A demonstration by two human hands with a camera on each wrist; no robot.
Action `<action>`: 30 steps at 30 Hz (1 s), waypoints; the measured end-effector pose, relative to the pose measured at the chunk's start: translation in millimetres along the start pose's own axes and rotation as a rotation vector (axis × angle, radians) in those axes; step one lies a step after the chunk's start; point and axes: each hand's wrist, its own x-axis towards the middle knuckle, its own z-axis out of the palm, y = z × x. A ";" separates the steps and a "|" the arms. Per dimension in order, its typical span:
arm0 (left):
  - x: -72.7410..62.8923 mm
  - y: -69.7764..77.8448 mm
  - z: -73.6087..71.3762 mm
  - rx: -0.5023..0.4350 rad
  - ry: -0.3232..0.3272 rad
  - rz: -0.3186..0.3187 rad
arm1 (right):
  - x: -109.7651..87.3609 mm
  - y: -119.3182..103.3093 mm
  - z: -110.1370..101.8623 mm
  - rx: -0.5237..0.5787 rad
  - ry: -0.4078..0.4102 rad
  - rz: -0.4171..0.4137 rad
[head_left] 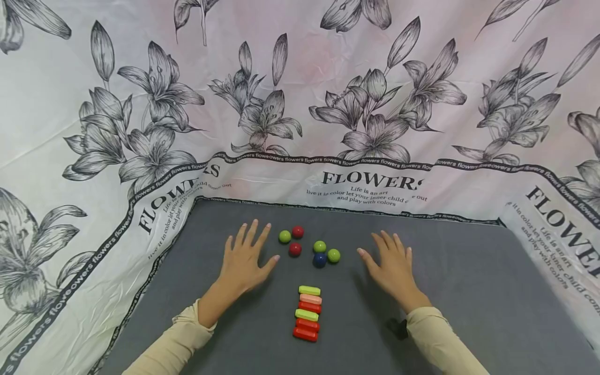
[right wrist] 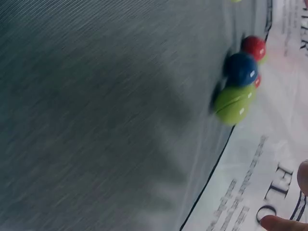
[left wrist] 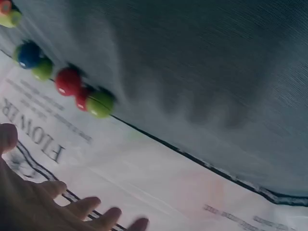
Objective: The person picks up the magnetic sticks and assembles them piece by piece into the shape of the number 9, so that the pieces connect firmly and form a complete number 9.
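Observation:
My left hand is held over the grey table with its fingers spread, left of the balls, and holds nothing. A green ball lies nearest to it, beside a red ball and a second red ball. Farther right, a blue ball sits against two green balls. Right of these, my right hand hovers with straight fingers and nothing in it. In the left wrist view the spread fingers show apart from the balls.
Nearer to me, a column of small bars lies between the forearms: yellow-green, pink, and several red ones, with another yellow-green bar among them. A flower-printed cloth rises behind the grey table and along its sides.

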 end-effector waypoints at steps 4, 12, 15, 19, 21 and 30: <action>-1.7 16.2 3.6 -0.059 0.024 0.133 | 5.9 -12.6 9.0 0.036 -0.020 -0.042; -2.7 41.2 14.3 -0.166 0.053 0.366 | 18.0 -21.0 32.8 0.029 -0.044 -0.164; -4.0 46.1 19.0 -0.166 -0.006 0.378 | 20.9 -23.4 38.9 0.048 -0.037 -0.195; -5.1 51.2 23.2 -0.147 -0.094 0.402 | 24.4 -27.8 44.1 0.043 -0.054 -0.193; -5.1 54.4 25.2 -0.140 -0.118 0.423 | 26.7 -29.0 47.6 0.033 -0.067 -0.187; -3.4 65.5 36.9 -0.137 -0.168 0.475 | 33.2 -37.6 60.2 0.010 -0.095 -0.221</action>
